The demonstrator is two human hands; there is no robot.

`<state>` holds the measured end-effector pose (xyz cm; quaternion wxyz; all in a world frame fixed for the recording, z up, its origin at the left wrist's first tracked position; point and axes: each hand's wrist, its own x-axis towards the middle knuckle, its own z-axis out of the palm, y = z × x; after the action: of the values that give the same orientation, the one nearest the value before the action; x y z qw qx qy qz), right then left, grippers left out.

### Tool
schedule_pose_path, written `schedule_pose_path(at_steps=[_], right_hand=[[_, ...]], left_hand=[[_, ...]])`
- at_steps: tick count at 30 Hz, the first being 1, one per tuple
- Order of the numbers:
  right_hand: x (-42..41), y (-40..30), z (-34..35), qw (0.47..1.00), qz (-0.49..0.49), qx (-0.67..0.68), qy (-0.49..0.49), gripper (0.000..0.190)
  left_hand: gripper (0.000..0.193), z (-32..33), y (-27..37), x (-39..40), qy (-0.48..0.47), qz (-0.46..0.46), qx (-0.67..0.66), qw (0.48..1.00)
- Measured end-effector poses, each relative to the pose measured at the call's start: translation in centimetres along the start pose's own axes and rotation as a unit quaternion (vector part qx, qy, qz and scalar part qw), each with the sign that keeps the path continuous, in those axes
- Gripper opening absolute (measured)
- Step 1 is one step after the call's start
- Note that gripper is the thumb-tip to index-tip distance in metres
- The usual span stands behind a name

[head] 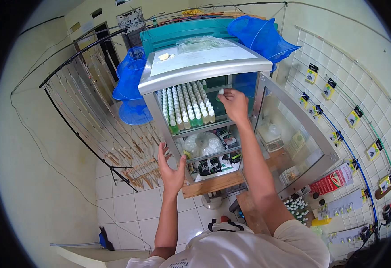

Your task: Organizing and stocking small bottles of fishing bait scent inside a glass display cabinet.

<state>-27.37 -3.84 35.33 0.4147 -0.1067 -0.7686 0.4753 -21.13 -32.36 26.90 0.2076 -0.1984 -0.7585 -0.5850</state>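
My right hand (235,104) reaches into an aluminium-framed glass display cabinet (205,75) and pinches a small dropper bottle (221,91) by its white cap. The fingers hide part of that bottle. To its left on the upper shelf stand close rows of dropper bottles (198,115) with white caps, some with green liquid and others brownish. My left hand (172,172) is raised beside the cabinet's front left post, fingers apart and holding nothing. Whether it touches the post I cannot tell. The cabinet's glass door (292,144) is swung out to the right of my right arm.
Lower shelves hold a bulging plastic bag (203,144) and black packages (209,166). A wooden plank (212,185) juts out below. Fishing rods on a black rack (78,134) stand left; blue mesh nets (133,78) hang behind. On the right, a wire grid (342,83) carries packaged tackle.
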Motion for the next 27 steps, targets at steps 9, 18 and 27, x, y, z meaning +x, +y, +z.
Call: schedule_pose_path(at_steps=[9, 18, 27], right_hand=[[8.5, 4.1, 5.3, 0.967, -0.012, -0.211, -0.141, 0.028], [9.8, 7.2, 7.8, 0.96, -0.081, -0.223, -0.152, 0.023], [10.1, 7.5, 9.0, 0.941, -0.146, -0.282, -0.119, 0.021]], left_hand=[[0.073, 0.6, -1.2, 0.4, 0.036, -0.023, -0.004, 0.999], [0.061, 0.0, -1.9, 0.9, 0.042, -0.04, -0.019, 0.998], [0.055, -0.6, -2.6, 0.8, 0.031, -0.035, -0.013, 0.999]])
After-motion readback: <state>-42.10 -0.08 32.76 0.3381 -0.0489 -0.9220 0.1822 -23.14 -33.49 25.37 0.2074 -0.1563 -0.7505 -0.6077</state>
